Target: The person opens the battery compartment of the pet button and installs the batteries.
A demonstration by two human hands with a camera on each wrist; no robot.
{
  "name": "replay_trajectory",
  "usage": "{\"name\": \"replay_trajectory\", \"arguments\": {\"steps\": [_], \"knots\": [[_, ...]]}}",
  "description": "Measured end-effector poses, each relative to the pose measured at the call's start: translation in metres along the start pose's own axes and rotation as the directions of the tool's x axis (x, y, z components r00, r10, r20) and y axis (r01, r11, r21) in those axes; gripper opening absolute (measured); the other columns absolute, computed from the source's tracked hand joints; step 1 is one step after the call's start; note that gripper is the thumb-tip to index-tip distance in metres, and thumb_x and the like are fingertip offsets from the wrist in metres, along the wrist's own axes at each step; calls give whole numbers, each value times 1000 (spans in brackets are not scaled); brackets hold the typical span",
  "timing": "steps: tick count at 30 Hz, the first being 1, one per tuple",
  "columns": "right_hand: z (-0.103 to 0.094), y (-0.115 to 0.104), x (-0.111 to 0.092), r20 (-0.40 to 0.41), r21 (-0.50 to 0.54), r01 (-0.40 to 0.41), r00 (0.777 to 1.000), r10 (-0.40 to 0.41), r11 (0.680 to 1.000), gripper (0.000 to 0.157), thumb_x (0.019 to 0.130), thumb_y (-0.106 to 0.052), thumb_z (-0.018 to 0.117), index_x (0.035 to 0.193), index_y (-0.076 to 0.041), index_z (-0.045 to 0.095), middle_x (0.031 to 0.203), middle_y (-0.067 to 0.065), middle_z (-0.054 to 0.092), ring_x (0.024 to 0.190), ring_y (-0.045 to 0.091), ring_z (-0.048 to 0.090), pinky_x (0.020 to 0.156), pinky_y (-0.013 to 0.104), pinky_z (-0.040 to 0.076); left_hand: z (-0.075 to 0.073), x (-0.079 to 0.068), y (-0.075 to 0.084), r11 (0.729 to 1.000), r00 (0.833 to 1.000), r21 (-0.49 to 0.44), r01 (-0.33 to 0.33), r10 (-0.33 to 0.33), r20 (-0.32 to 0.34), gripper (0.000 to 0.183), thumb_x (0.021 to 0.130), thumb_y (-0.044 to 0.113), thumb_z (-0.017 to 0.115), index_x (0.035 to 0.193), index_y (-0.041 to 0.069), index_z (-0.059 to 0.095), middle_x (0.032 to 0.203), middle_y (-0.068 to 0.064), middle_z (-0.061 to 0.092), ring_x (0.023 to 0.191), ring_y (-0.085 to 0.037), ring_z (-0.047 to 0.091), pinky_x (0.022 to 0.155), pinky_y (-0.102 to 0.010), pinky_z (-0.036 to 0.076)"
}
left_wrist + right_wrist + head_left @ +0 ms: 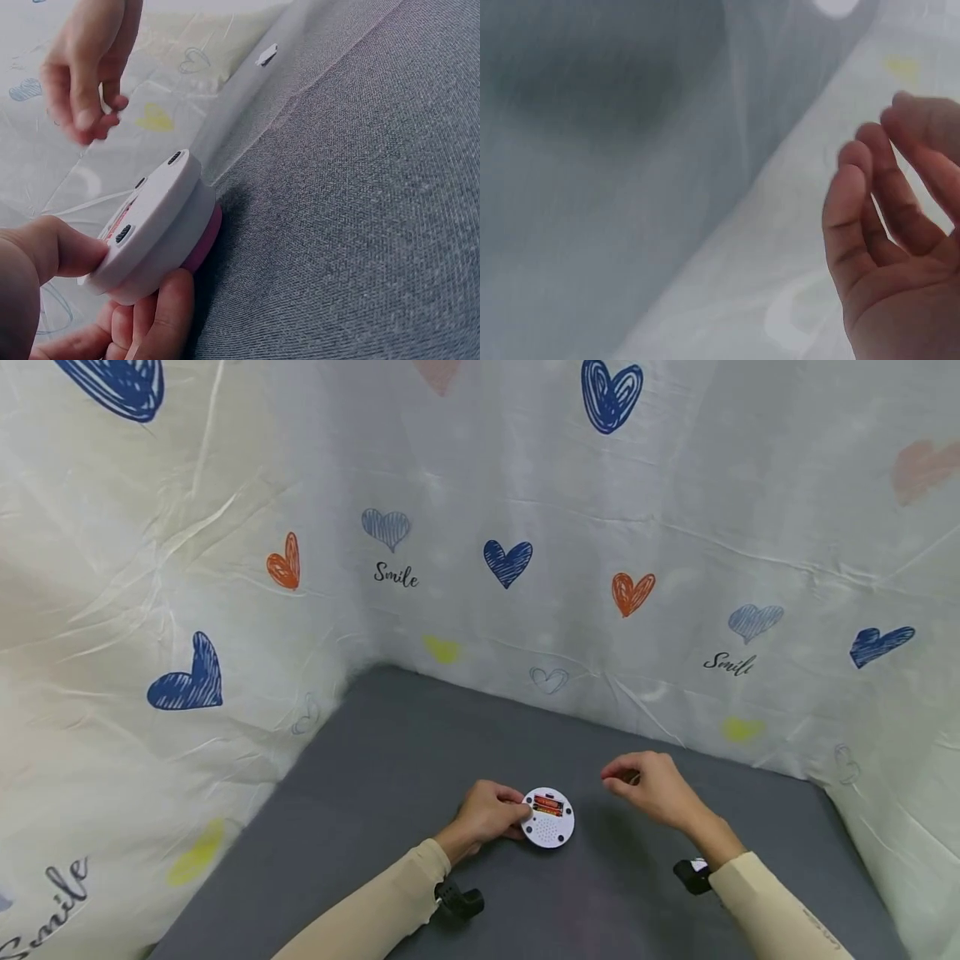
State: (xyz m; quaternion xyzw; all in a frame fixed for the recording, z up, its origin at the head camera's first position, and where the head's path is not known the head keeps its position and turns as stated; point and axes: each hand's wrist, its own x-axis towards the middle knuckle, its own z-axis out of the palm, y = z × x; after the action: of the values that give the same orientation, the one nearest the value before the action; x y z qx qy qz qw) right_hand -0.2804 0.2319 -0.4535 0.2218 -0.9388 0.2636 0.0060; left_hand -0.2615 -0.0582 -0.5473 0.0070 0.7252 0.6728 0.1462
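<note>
A round white battery device (549,833) is tilted with its underside towards me, showing dark feet and a patch of small holes. Two red-and-black batteries (548,807) lie side by side in its uncovered compartment. My left hand (487,814) pinches the device's left edge, thumb on the underside and fingers beneath. In the left wrist view, the device (161,225) has a pink lower part close to the grey cloth. To its right, my right hand (656,789) hovers apart from it, fingers loosely bent; the right wrist view shows nothing in that hand (892,225).
Grey cloth (420,752) covers the table. White curtains (450,460) printed with hearts stand along the back and sides. A small white piece (266,54) lies on the grey surface in the left wrist view. Each wrist bears a black camera (461,900).
</note>
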Motion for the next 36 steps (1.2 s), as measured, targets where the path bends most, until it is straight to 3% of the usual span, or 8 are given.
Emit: {"name": "replay_trajectory", "arguments": {"steps": [6,13,20,26,36], "knots": [[-35,30,-28,45,-96,-48,998,53,994,9,101,-14,78,109,-14,84,100,-5,81,86,9,73,74,29,63,-1,-1,1,1000,1000,0,-5,5,0,25,90,1,77,112,-11,76,94,-16,80,77,-23,80,68,-37,71],[-47,60,-60,102,-161,-107,987,125,981,11,99,-13,79,108,-8,84,97,-3,81,83,12,74,69,30,62,-1,0,1,1000,1000,5,-6,6,3,24,90,1,77,111,-11,76,93,-15,80,75,-21,80,68,-36,71],[-44,80,-79,159,-204,-183,963,217,962,13,96,-11,82,108,-7,84,96,-2,81,86,16,74,72,37,64,-1,0,0,1000,1000,0,-8,8,0,26,89,1,77,112,-11,75,95,-17,79,76,-22,80,69,-37,71],[-33,97,-93,195,-221,-201,950,245,954,16,88,-11,89,103,-9,83,92,-4,79,83,13,72,71,34,62,0,-1,0,1000,1000,5,-6,6,-3,25,90,1,77,111,-11,76,94,-16,80,77,-22,80,68,-37,71],[-16,112,-108,163,-195,-126,974,159,973,16,84,-18,93,95,-14,83,81,-12,72,72,-4,59,62,26,53,0,-1,2,1000,1000,4,2,-2,-9,26,89,1,77,112,-12,75,94,-16,79,76,-21,80,68,-36,71]]}}
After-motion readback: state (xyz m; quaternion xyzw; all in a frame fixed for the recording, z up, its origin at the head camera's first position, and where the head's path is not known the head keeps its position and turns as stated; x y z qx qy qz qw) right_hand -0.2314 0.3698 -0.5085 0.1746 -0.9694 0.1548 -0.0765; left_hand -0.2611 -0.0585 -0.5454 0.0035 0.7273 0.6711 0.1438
